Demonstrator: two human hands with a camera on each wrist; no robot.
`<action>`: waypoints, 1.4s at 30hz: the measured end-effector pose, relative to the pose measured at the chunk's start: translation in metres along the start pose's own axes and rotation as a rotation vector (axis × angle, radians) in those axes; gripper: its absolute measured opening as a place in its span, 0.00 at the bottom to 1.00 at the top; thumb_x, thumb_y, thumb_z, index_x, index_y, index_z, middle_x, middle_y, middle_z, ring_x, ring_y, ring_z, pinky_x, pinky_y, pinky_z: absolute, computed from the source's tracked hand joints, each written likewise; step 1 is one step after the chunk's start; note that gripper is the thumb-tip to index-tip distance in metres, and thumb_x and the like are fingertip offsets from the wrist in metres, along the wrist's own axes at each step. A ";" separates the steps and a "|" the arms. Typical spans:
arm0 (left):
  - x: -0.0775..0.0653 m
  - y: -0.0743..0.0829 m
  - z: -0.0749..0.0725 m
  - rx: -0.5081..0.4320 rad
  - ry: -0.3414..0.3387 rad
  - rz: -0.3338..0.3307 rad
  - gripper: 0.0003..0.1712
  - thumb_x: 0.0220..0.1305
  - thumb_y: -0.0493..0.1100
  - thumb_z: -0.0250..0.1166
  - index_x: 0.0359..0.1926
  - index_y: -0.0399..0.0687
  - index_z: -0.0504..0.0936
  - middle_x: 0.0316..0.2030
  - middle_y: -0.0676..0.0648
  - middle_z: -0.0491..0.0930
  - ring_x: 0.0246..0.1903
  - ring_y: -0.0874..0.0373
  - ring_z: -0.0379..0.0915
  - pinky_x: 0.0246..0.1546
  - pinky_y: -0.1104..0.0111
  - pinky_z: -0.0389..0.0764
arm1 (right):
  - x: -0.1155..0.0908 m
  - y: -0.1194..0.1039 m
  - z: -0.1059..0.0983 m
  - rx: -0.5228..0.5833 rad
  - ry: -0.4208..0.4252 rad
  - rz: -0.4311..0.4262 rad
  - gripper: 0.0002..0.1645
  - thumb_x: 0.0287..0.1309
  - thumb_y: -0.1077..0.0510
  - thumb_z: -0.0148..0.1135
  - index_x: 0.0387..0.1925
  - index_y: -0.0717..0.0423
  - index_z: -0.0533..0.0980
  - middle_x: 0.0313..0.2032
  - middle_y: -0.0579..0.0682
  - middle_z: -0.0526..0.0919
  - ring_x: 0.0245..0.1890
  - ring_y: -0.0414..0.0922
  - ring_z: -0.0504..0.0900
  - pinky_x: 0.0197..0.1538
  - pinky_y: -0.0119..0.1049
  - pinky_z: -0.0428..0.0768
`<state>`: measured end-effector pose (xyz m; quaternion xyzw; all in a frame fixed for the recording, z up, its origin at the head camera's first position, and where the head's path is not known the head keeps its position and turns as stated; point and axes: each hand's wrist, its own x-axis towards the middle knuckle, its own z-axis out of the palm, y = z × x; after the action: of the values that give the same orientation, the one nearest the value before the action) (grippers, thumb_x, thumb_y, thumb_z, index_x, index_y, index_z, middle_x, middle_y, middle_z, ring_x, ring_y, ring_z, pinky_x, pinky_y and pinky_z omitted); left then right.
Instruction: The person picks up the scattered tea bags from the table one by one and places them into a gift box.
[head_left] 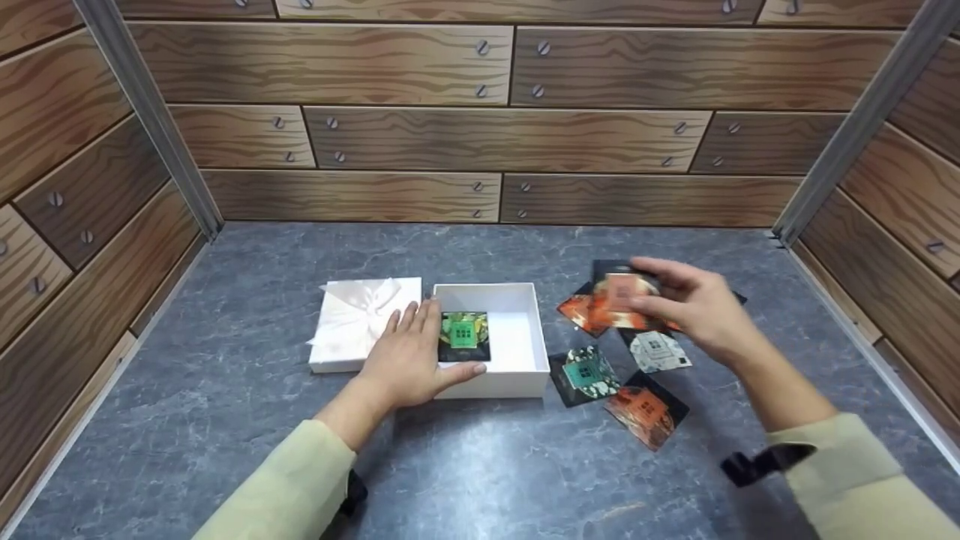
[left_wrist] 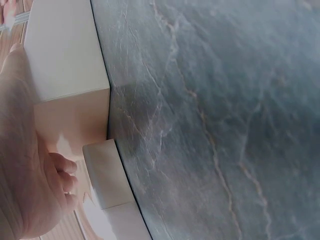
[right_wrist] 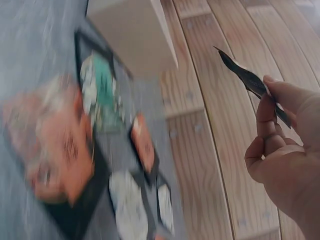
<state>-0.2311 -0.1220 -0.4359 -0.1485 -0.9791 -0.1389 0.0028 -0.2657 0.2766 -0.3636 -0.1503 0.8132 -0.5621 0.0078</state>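
Observation:
In the head view, my left hand [head_left: 405, 361] rests along the left side of an open white box [head_left: 510, 385], fingers straight and thumb over the front rim. A black sachet with a green label [head_left: 463, 335] lies inside the box, against its left wall. My right hand [head_left: 705, 311] pinches an orange-labelled sachet [head_left: 621, 292] between thumb and fingers, raised above the loose sachets right of the box. The right wrist view shows this held sachet [right_wrist: 245, 75] nearly edge-on, clear of the table.
The white lid with a ribbon bow [head_left: 341, 311] lies left of the box. Scattered to the right are a teal-labelled sachet [head_left: 589, 375], an orange one [head_left: 646, 411], a pale one [head_left: 658, 351] and others partly hidden under my right hand. Wood-patterned walls [head_left: 405, 139] enclose the table.

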 end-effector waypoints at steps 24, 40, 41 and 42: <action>0.003 0.000 -0.002 -0.005 -0.017 -0.007 0.76 0.60 0.90 0.48 0.84 0.33 0.45 0.82 0.32 0.52 0.82 0.37 0.44 0.81 0.46 0.44 | 0.054 -0.023 0.122 -0.156 -0.285 -0.057 0.43 0.60 0.65 0.75 0.75 0.66 0.69 0.48 0.59 0.88 0.47 0.52 0.87 0.48 0.38 0.87; 0.000 -0.003 0.000 -0.017 0.014 0.018 0.74 0.62 0.88 0.51 0.83 0.31 0.47 0.80 0.31 0.54 0.81 0.35 0.47 0.80 0.44 0.47 | 0.072 -0.023 0.174 -0.283 -0.356 -0.039 0.40 0.61 0.64 0.76 0.72 0.68 0.72 0.51 0.59 0.88 0.48 0.49 0.88 0.53 0.41 0.86; 0.000 -0.003 0.000 -0.018 0.014 0.018 0.74 0.62 0.88 0.51 0.83 0.31 0.47 0.80 0.31 0.54 0.81 0.35 0.47 0.80 0.44 0.47 | 0.073 -0.022 0.176 -0.283 -0.359 -0.042 0.40 0.61 0.65 0.76 0.72 0.68 0.72 0.51 0.59 0.89 0.48 0.48 0.88 0.52 0.41 0.86; 0.000 -0.002 0.000 -0.015 0.015 0.020 0.74 0.62 0.88 0.51 0.83 0.31 0.47 0.80 0.31 0.54 0.81 0.35 0.47 0.80 0.44 0.47 | 0.074 -0.021 0.178 -0.280 -0.364 -0.049 0.39 0.61 0.65 0.75 0.71 0.69 0.73 0.50 0.59 0.89 0.47 0.49 0.88 0.52 0.41 0.86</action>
<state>-0.2318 -0.1241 -0.4369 -0.1571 -0.9764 -0.1475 0.0104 -0.2990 0.0890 -0.3982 -0.2683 0.8645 -0.4077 0.1197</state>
